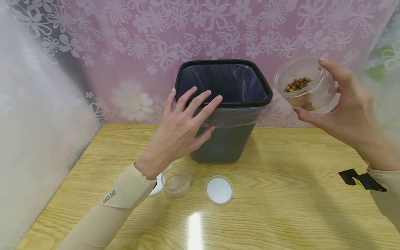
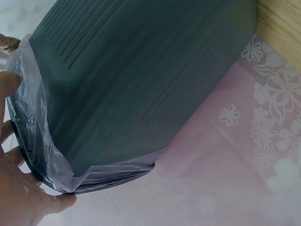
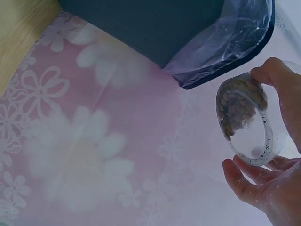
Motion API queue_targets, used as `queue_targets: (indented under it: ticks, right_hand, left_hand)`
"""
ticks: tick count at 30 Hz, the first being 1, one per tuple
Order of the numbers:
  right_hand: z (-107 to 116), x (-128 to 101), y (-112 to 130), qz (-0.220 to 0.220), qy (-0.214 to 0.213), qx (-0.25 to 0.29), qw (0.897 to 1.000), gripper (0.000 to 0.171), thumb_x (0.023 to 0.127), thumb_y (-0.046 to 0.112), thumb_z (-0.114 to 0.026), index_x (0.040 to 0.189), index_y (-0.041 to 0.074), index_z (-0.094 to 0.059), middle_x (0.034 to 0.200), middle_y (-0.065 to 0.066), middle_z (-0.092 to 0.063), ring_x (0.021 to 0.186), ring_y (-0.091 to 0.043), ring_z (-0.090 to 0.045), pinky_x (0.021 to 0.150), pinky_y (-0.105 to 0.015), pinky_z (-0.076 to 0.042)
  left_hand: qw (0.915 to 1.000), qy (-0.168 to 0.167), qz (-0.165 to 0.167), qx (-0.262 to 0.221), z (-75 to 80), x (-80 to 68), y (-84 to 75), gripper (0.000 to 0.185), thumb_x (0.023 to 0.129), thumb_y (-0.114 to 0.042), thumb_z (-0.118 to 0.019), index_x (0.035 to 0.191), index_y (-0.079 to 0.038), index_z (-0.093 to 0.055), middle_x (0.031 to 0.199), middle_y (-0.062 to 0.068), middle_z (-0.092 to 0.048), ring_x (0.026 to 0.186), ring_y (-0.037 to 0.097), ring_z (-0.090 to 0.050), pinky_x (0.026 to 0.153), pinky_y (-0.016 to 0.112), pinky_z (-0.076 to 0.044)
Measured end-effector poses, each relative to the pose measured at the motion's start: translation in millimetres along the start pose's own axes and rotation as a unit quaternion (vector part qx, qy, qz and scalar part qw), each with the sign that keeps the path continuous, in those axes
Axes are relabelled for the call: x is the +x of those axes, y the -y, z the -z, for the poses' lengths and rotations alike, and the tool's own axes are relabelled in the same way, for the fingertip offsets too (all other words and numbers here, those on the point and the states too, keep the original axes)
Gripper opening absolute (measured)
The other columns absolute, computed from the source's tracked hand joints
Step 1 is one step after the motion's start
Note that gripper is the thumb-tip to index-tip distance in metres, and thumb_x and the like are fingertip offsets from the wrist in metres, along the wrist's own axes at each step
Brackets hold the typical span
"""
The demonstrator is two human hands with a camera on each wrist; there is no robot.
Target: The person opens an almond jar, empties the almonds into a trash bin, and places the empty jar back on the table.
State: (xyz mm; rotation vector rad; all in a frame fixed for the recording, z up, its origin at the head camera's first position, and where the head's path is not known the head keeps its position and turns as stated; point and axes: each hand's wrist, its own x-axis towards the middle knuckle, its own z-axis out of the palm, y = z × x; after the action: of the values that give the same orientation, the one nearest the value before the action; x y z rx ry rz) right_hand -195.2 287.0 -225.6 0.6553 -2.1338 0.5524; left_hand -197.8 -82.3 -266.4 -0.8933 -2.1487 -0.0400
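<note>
My right hand (image 1: 353, 100) grips a clear plastic tub (image 1: 323, 92) from its outer side, thumb below and fingers above. The tub is tilted toward the bin, with brown peanut-like pieces (image 1: 297, 84) gathered inside. In the right wrist view the pieces lie against one side of the tub (image 3: 244, 113). A dark trash bin (image 1: 222, 142) with a black rim and clear liner (image 1: 231, 116) stands upright on the table. My left hand (image 1: 184, 128) lies at its front left rim, fingers spread and fairly straight, thumb outside. The tub is right of the bin, apart from it.
An empty clear tub (image 1: 176, 178) stands on the wooden table (image 1: 281, 208) near the left wrist. A white round lid (image 1: 219, 190) lies right of it; another white lid (image 1: 158, 184) is partly hidden by the sleeve. A pink floral curtain (image 1: 140, 62) hangs behind the bin.
</note>
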Motion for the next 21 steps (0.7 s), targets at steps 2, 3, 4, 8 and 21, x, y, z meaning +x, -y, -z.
queue_targets:
  ticks: [2, 3, 4, 8, 21]
  right_hand:
    - [1.2, 4.1, 1.0, 0.01, -0.006, -0.004, 1.0, 0.11, 0.076, 0.087, -0.056, 0.146, 0.003, -0.045, 0.145, -0.026, -0.054, 0.113, -0.041, -0.056, 0.097, 0.0, -0.03]
    - [1.9, 6.6, 1.0, 0.017, -0.009, -0.006, 1.0, 0.109, 0.077, 0.086, -0.056, 0.145, 0.003, -0.045, 0.145, -0.026, -0.054, 0.114, -0.041, -0.056, 0.098, -0.001, -0.029]
    - [2.3, 8.7, 1.1, 0.022, -0.012, -0.006, 1.0, 0.108, 0.077, 0.086, -0.056, 0.145, 0.003, -0.046, 0.146, -0.026, -0.054, 0.117, -0.041, -0.056, 0.099, -0.001, -0.029]
    - [3.4, 15.4, 1.3, 0.035, -0.012, -0.008, 0.999, 0.105, 0.079, 0.085, -0.055, 0.144, 0.004, -0.046, 0.145, -0.027, -0.053, 0.124, -0.045, -0.055, 0.104, -0.004, -0.028]
    - [-0.4, 38.6, 2.9, 0.1, 0.063, -0.076, 0.99, 0.082, 0.084, 0.043, -0.077, 0.153, 0.016, -0.041, 0.145, -0.029, -0.049, 0.127, -0.052, -0.048, 0.107, -0.061, -0.046]
  left_hand:
    - [1.0, -0.002, -0.002, 0.0, 0.0, 0.7, 0.0, 0.067, 0.099, -0.045, -0.061, 0.159, -0.027, -0.038, 0.155, 0.007, -0.048, 0.147, 0.035, -0.041, 0.119, 0.069, -0.028]
    - [1.0, -0.002, -0.003, 0.001, -0.1, 0.9, 0.0, 0.066, 0.099, -0.044, -0.061, 0.159, -0.027, -0.038, 0.155, 0.007, -0.048, 0.147, 0.035, -0.041, 0.119, 0.069, -0.028]
    - [1.0, -0.002, -0.004, 0.001, -0.2, 0.9, 0.0, 0.066, 0.099, -0.044, -0.061, 0.158, -0.027, -0.038, 0.155, 0.007, -0.048, 0.147, 0.035, -0.041, 0.118, 0.069, -0.028]
    - [1.0, 0.0, -0.004, 0.005, -0.9, 0.7, -0.1, 0.067, 0.098, -0.045, -0.061, 0.159, -0.028, -0.038, 0.155, 0.006, -0.049, 0.146, 0.034, -0.042, 0.118, 0.069, -0.029]
    - [1.0, 0.0, -0.005, 0.001, -3.7, 0.9, -1.0, 0.07, 0.097, -0.044, -0.064, 0.159, -0.029, -0.037, 0.156, 0.006, -0.048, 0.144, 0.035, -0.044, 0.118, 0.069, -0.026]
